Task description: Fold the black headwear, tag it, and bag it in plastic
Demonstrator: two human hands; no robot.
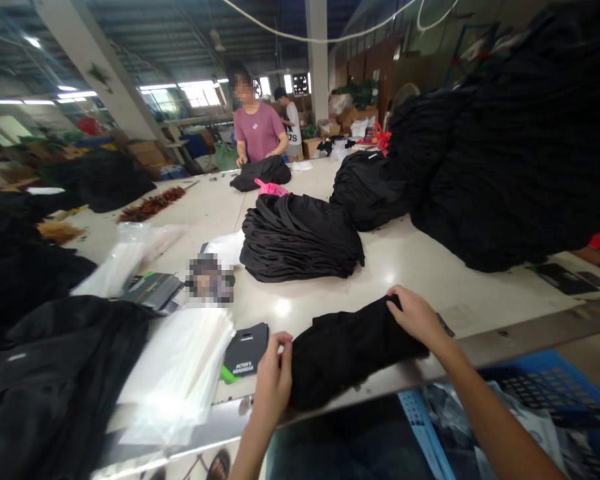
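A folded piece of black cloth (350, 350) lies across the front edge of the table, stretched between my two hands. My left hand (276, 370) pinches its left end, fingers bent against the fabric. At the far right corner, my right hand (415, 317) grips the cloth between thumb and fingers. Just left of my left hand is a stack of dark header cards (245, 350) printed "ACTOR'S HEADGEAR", with a green edge showing. Beside those, clear plastic bags (180, 367) hang partly over the edge. A pile of folded black cloth (300, 240) sits beyond my hands.
Tall heaps of black cloth (520, 147) stand at the right, and more black fabric (55, 373) lies at the left. Below the table's right side is a blue plastic basket (555, 380) holding plastic bags. Across the table stands a co-worker (260, 133) beside black cloth.
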